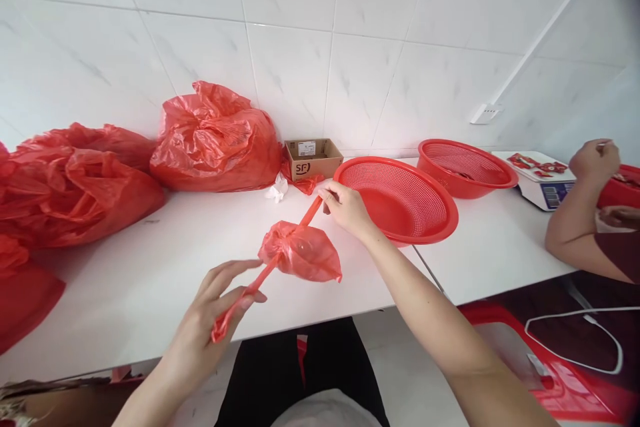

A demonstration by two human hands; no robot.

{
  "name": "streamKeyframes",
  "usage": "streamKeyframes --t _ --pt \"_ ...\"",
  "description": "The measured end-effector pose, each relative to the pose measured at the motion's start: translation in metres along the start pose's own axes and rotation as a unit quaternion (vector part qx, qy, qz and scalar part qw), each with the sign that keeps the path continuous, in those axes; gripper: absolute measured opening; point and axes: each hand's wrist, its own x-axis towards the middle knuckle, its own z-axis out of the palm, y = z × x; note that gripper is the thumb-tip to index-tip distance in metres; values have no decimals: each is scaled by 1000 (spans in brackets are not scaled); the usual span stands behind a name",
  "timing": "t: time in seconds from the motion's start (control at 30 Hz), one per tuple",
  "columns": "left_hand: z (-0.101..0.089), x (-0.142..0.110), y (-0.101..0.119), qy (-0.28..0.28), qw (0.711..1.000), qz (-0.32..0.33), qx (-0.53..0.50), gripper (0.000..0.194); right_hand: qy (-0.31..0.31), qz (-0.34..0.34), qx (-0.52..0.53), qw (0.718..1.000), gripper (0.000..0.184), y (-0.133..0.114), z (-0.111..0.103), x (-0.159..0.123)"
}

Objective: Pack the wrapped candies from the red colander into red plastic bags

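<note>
A small red plastic bag hangs just above the white table, bulging with something I cannot make out. Its two handles are stretched taut in opposite directions. My left hand pinches the near handle by the table's front edge. My right hand pinches the far handle, right beside the rim of a red perforated basket.
Large stuffed red bags lie at the back left. A small cardboard box stands by the tiled wall. A second red basket and a scale sit at the right, where another person's arm rests.
</note>
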Motion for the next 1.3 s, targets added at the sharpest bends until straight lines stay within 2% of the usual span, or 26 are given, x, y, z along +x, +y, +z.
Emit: streamKeyframes --t 0.07,0.1,0.17,0.23,0.33,0.4,0.5,0.6,0.67,0.77,0.93,1.03,1.1,1.23,1.3 --pt "2 7 5 11 992 -63 -110 28 -8 -6 50 999 29 -7 8 -2" --pt "3 14 8 27 979 -86 -184 34 -17 -15 84 996 30 -14 11 -4" --pt "6 33 11 52 936 -130 -324 44 -48 -51 141 987 31 -31 15 -10" --pt "11 50 15 33 906 -177 -383 46 -84 -93 166 978 29 -49 17 -16" --pt "22 65 20 -64 906 -215 -358 39 -115 -127 141 975 25 -62 25 -22" --pt "29 68 23 -100 900 -216 -366 37 -124 -133 130 975 22 -62 31 -26" --pt "36 68 21 -67 888 -227 -394 35 -166 -110 130 971 21 -53 38 -32" --pt "37 67 17 -19 897 -226 -380 37 -196 -57 60 977 28 -45 39 -39" --pt "37 65 16 -4 896 -232 -378 33 -164 -43 27 985 25 -45 36 -44" --pt "36 62 18 -3 886 -241 -397 29 -105 -48 59 992 19 -54 29 -54" --pt "31 59 15 24 899 -226 -374 27 -87 -2 143 986 14 -60 30 -82" --pt "33 56 9 -5 890 -234 -391 21 -91 46 169 980 14 -48 39 -96" --pt "36 54 5 -29 893 -209 -398 15 -94 55 150 983 17 -39 44 -100" --pt "41 53 3 -50 911 -126 -389 14 -44 3 128 991 29 -28 48 -97" --pt "40 55 4 -61 912 -115 -389 20 -60 -9 172 983 36 -25 50 -94"
